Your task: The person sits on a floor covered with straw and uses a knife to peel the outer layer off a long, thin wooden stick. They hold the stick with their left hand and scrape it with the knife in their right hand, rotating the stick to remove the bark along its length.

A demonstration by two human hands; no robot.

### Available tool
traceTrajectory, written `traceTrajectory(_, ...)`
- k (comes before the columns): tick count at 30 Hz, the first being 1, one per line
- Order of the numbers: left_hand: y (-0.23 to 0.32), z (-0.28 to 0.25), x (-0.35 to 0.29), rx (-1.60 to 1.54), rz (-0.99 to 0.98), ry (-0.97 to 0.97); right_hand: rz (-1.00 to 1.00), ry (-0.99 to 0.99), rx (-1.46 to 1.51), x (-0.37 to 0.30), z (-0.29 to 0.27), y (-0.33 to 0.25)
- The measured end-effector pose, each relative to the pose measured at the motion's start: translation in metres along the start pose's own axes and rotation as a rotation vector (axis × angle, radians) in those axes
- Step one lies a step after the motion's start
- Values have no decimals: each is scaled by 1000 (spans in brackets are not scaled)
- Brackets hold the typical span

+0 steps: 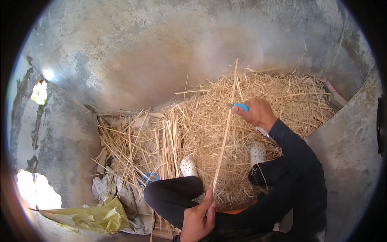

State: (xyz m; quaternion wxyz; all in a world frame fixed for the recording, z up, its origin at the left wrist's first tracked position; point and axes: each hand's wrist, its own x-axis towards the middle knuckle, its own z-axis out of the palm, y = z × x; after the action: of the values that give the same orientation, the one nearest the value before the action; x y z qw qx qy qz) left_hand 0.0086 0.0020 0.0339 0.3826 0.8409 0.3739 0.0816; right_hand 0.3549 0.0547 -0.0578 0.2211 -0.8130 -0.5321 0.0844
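Note:
My left hand (197, 221) is closed around the lower end of a long, pale split strip of cane or bamboo (225, 145). The strip slants up and away over the straw-like shavings, and its far end forks in two. My right hand (260, 114) is closed on a small blue-handled knife (240, 107). Its short grey blade lies at the strip, well above my left hand; whether it is cutting in cannot be told. Something silvery (266, 135) shows by my right wrist, partly hidden by the sleeve.
A deep heap of shavings (290, 92) spreads along the concrete wall (161, 52). Left of my feet lie loose strips (117, 141) and a bundle of straighter ones (171, 141). A yellow-green plastic sheet (92, 218) lies at lower left, near a blue item (150, 177). White clogs (188, 166) are on my feet.

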Motion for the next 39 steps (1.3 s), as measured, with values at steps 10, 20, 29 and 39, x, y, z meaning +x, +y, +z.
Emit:
traceTrajectory(10,0,-2,6,-23,57,115,-464,149,71,-27,15,-43)
traceTrajectory(20,3,7,-11,-179,-43,-2,-48,110,-14,2,10,15)
traceTrajectory(29,2,7,-20,-193,-14,-49,32,301,-16,36,-6,74)
traceTrajectory(39,-33,36,-2,-665,-157,-157,395,64,336,31,-8,81)
